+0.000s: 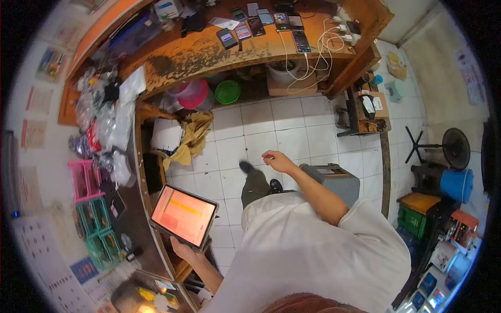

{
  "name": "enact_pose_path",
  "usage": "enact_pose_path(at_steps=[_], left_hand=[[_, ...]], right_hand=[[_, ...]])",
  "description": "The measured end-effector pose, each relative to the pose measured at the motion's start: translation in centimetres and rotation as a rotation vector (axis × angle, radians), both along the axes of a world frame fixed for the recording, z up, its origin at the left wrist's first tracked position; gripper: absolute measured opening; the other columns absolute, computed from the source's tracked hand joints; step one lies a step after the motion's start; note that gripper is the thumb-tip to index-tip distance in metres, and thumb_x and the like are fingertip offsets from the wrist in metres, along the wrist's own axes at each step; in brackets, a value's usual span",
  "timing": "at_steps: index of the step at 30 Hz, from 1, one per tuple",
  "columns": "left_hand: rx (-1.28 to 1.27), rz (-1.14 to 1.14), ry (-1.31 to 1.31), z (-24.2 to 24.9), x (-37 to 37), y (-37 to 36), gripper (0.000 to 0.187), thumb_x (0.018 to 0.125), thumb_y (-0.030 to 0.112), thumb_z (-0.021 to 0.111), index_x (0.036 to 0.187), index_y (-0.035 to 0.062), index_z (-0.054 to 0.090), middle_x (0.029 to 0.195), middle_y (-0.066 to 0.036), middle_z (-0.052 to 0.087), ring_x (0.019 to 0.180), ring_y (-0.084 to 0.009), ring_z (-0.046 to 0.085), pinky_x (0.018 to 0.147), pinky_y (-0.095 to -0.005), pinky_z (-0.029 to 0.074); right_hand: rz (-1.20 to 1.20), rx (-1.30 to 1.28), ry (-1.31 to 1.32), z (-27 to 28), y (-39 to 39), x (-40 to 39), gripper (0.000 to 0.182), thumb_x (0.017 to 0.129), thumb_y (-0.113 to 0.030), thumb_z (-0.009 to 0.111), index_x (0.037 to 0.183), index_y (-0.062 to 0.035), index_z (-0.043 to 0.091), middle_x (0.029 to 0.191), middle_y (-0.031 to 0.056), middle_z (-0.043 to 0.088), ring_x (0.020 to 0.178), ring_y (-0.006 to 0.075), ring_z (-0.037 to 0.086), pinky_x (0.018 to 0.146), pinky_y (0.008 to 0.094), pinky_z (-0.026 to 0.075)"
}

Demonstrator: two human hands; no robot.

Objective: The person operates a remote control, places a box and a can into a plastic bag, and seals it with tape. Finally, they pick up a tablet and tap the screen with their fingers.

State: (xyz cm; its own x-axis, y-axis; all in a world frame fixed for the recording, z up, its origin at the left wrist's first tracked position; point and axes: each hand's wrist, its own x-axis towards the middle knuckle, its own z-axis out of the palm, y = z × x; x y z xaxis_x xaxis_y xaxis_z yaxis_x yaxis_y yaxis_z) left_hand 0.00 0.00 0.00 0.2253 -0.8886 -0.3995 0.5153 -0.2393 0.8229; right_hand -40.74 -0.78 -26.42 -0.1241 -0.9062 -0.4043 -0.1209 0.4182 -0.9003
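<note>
On my feed the left hand [183, 250] grips the lit tablet [183, 216] by its near edge, left of the white shirt [318, 235]; the right hand [279, 161] hangs over the tiled floor [229, 151], fingers loosely curled, though I cannot tell whether the tips meet; phones [256, 26] lie on the far desk [172, 65]

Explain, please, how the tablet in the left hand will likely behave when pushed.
The tablet is probably stiff, being flat with straight edges. Its broad lit screen may crack if dropped. Pushed at the far edge, it could tip, since the left hand shows only at the near edge.
</note>
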Motion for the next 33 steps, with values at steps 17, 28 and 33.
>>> enact_pose_path(at_steps=[17, 28, 33], left_hand=[[0.087, -0.238, -0.062, -13.7, -30.6, -63.6, 0.049, 0.109, 0.031, 0.032, 0.143, -0.0047, 0.040, 0.143, -0.020, 0.049, 0.122, -0.0382, 0.057, 0.099, -0.0536, 0.051], [0.197, -0.258, -0.137, -34.0, -35.0, -79.1, 0.036, 0.104, 0.025, 0.046, 0.127, -0.0011, 0.057, 0.126, -0.014, 0.062, 0.105, -0.0300, 0.062, 0.091, -0.0454, 0.051], [0.251, -0.240, -0.334, -38.0, -32.3, -78.9, 0.027, 0.103, 0.020, 0.045, 0.120, 0.0048, 0.058, 0.105, -0.007, 0.067, 0.085, -0.0213, 0.066, 0.072, -0.0359, 0.055]], right_hand=[[-1.219, 0.612, -0.288, -8.7, 8.8, -12.2, 0.017, 0.089, -0.016, 0.057, 0.078, -0.0037, 0.059, 0.066, 0.0094, 0.058, 0.050, 0.0168, 0.055, 0.038, 0.0325, 0.039], [-0.843, 0.652, -0.402, -8.5, -14.2, -30.3, 0.026, 0.097, -0.024, 0.057, 0.114, -0.0053, 0.063, 0.100, 0.0077, 0.067, 0.083, 0.0187, 0.064, 0.068, 0.0344, 0.051], [-0.399, 0.160, 0.259, -6.0, -25.7, -44.6, 0.031, 0.096, -0.029, 0.057, 0.117, -0.0080, 0.065, 0.104, 0.0080, 0.070, 0.089, 0.0215, 0.067, 0.075, 0.0332, 0.051]])
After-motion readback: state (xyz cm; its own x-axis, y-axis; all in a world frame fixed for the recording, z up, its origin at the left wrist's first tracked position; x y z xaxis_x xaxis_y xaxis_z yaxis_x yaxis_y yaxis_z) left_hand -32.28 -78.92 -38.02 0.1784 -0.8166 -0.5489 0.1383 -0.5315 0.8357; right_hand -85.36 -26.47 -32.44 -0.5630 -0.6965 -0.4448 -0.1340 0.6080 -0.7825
